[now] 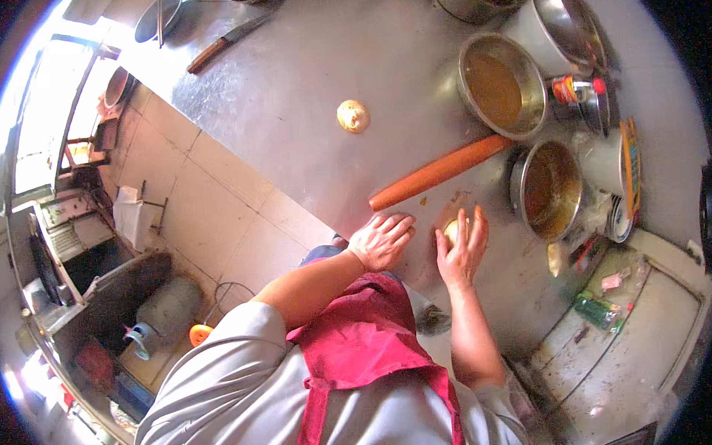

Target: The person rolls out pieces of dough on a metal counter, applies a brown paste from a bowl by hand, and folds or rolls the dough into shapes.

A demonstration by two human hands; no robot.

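My right hand (463, 248) rests on a small pale dough ball (451, 233) on the metal worktop (305, 106). Its fingers lie across the ball and partly hide it. Palm down, my left hand (383, 243) is at the worktop's near edge, fingers curved and close together. Whatever may be under that palm is hidden. Just beyond both hands an orange-brown wooden rolling pin (442, 171) lies at a slant. Farther out sits a round, swirled piece of dough (353, 116), apart from either hand.
To the right stand a steel basin of brown liquid (492, 88) and a smaller steel pot (552, 189) with brown contents. A wooden-handled knife (209, 54) lies at the far left. Beside the pots is a red-capped bottle (575, 89). Tiled floor (207, 180) drops away left.
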